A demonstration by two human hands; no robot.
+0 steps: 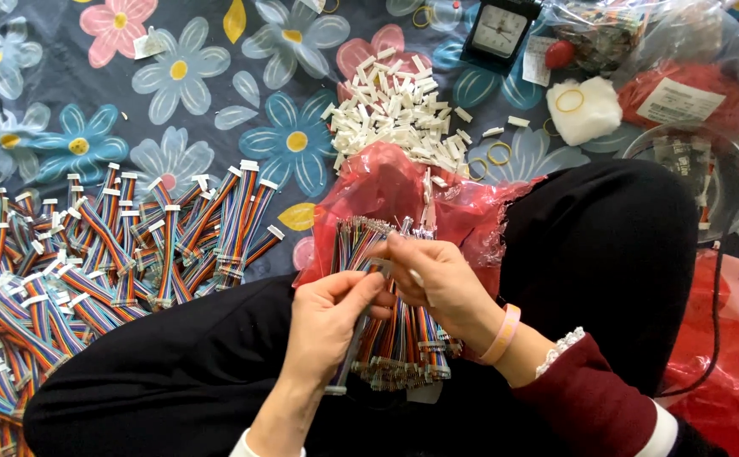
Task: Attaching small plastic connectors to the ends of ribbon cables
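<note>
My left hand (327,317) pinches one flat rainbow ribbon cable (348,351) that hangs down over my lap. My right hand (433,279), with a pink band at the wrist, holds a small white plastic connector (414,277) against that cable's upper end. Under both hands a bundle of bare-ended ribbon cables (403,343) lies on a red plastic bag (395,190) across my black-clothed legs. A heap of loose white connectors (395,114) lies on the flowered cloth just beyond the bag.
Many ribbon cables with white connectors fitted (90,254) are spread on the flowered cloth (175,72) at left. A small black clock (498,32), a white pad with rubber bands (583,108), a clear tub (700,165) and red bags (729,372) stand at right.
</note>
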